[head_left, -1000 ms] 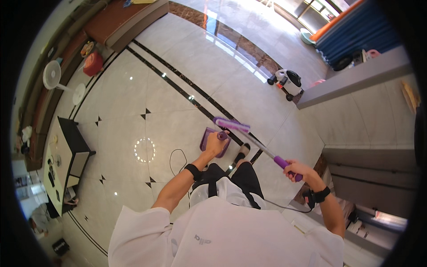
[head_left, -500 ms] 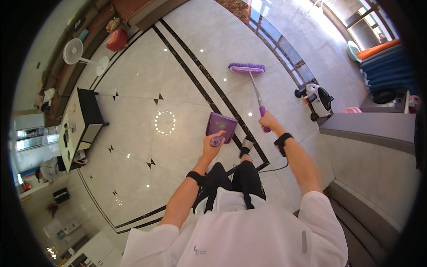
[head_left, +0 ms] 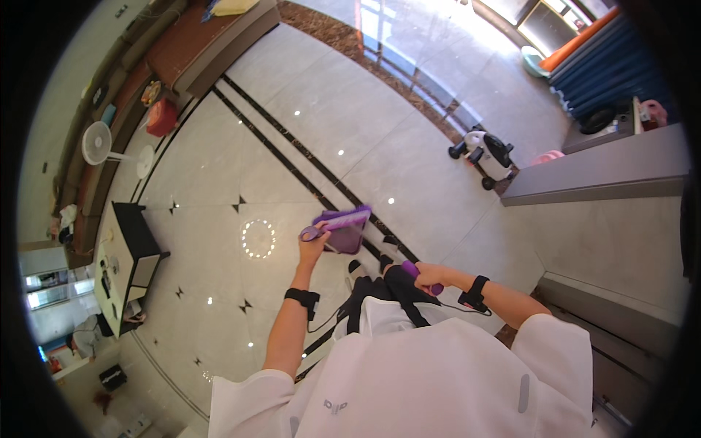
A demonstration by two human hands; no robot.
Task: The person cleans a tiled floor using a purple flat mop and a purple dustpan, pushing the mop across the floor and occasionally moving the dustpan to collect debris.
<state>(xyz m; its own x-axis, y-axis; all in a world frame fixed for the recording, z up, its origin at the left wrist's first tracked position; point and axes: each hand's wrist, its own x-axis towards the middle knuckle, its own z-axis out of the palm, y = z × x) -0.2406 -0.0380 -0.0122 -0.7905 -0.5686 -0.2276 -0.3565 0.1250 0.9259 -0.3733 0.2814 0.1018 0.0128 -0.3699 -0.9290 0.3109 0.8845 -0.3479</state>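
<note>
My left hand (head_left: 312, 250) is closed around the handle of a purple dustpan (head_left: 346, 242), held over the tiled floor in front of my feet. The purple broom head (head_left: 345, 217) overlaps the dustpan's far part, somewhat blurred; whether the two touch I cannot tell. Close to my right thigh, my right hand (head_left: 434, 278) grips the purple end of the broom handle (head_left: 411, 269). The shaft runs from there up left toward the head, and much of it is hard to make out. A black band circles each wrist.
A white and black pedal exerciser (head_left: 487, 155) stands at right beside a grey ledge (head_left: 599, 171). On the left are a low table (head_left: 131, 255), a white fan (head_left: 97, 143), a red bin (head_left: 161, 117) and a sofa (head_left: 186, 51). Another person (head_left: 87, 336) is at far left.
The broom has been drawn in from the floor ahead to the dustpan, my right hand coming down and back. My left hand and the dustpan shifted left in view. The whole view has turned.
</note>
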